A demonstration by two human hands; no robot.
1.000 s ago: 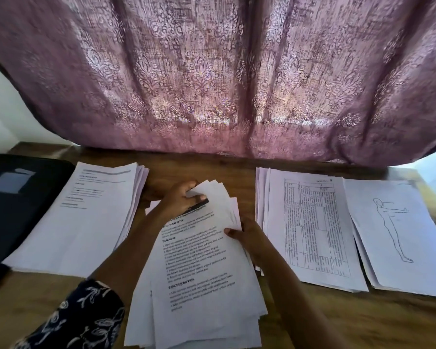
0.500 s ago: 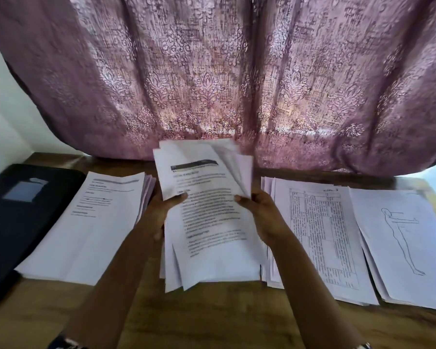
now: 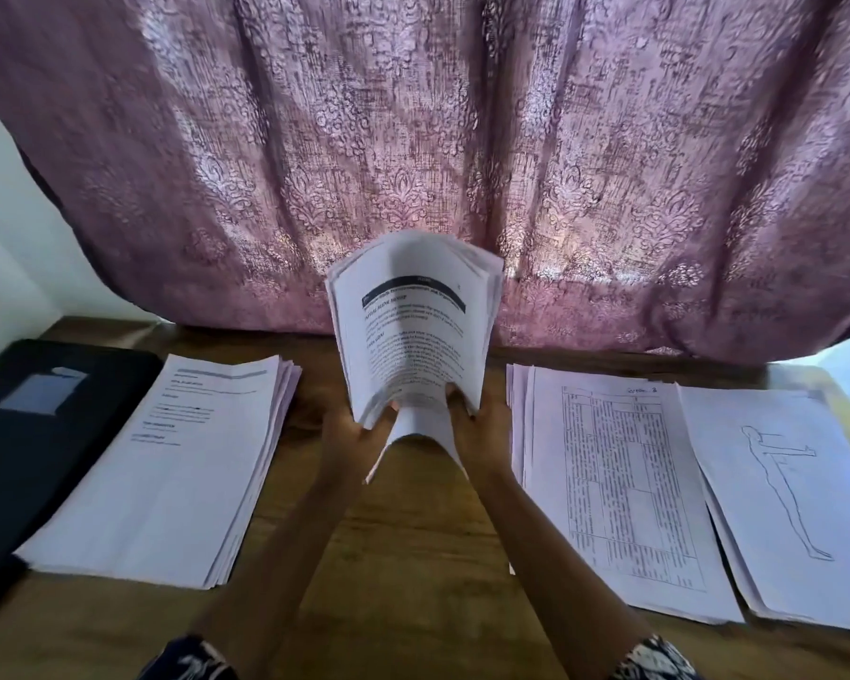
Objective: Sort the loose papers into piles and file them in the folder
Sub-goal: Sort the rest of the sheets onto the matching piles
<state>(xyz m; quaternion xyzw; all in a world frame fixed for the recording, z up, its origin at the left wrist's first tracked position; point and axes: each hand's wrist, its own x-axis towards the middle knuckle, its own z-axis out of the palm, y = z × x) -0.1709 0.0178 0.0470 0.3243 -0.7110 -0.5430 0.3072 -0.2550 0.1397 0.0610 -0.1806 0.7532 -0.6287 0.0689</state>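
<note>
2 hands grip 1 ppr stack; 3 piles, 1 folder.

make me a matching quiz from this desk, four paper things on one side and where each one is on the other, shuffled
Things
1 black folder
2 held stack of papers
3 pile topped by a table sheet
4 pile topped by a figure drawing

Places
a lifted upright above the wooden desk
b flat, far right
c far left
d flat, just right of centre

Pairs: 1-c, 2-a, 3-d, 4-b
</note>
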